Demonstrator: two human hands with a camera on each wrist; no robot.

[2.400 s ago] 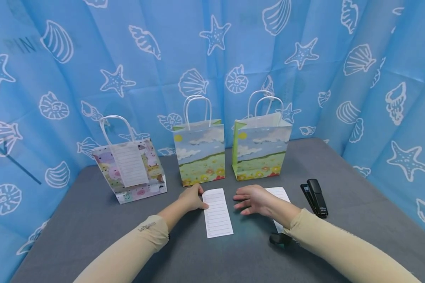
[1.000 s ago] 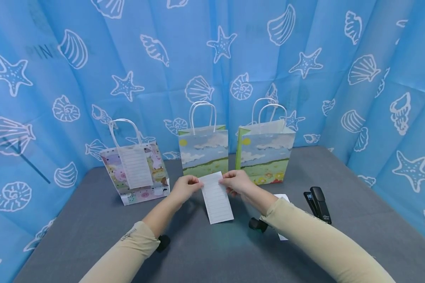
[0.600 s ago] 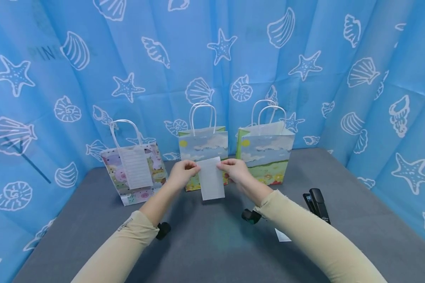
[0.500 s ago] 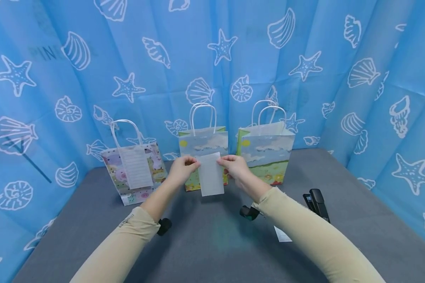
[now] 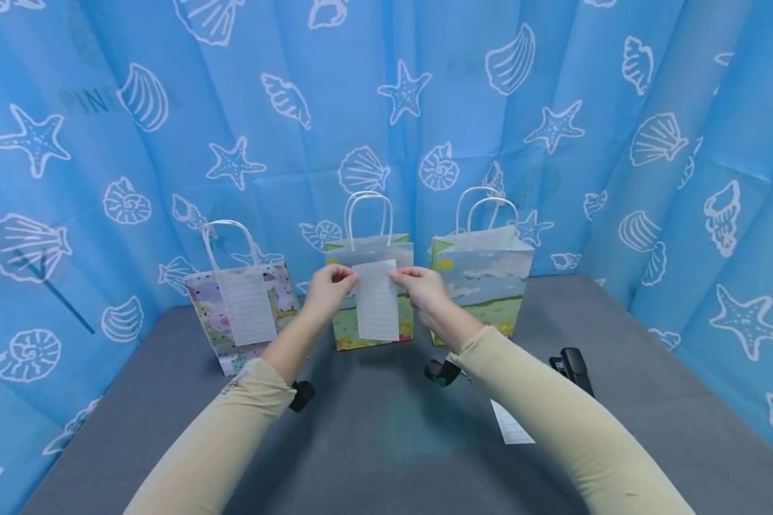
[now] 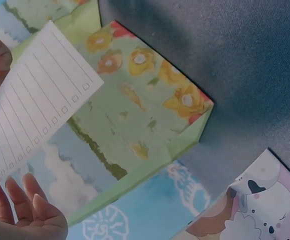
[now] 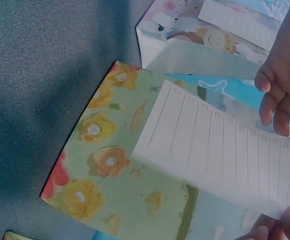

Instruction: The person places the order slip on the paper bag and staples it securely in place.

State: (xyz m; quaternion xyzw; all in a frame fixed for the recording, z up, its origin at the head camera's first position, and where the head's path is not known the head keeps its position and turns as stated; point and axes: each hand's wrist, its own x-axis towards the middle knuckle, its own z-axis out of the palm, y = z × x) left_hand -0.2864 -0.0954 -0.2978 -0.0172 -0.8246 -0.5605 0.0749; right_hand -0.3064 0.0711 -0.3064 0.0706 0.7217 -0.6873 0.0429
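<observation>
1. Head view: your left hand (image 5: pixel 327 290) and right hand (image 5: pixel 426 290) each pinch an upper corner of the sheet (image 5: pixel 377 307), which is upright in front of the middle bag (image 5: pixel 344 330); you cannot tell whether they touch. Only here do you see the stapler (image 5: pixel 576 368) and the loose sheet (image 5: pixel 510 423) on the table (image 5: pixel 373 450).
2. Left wrist view: you make out tick boxes (image 6: pixel 55 120) along one edge of the white, thinly ruled sheet.
3. Right wrist view: you see the animal bag's (image 7: pixel 205 37) pale side, mostly hidden from the head.
</observation>
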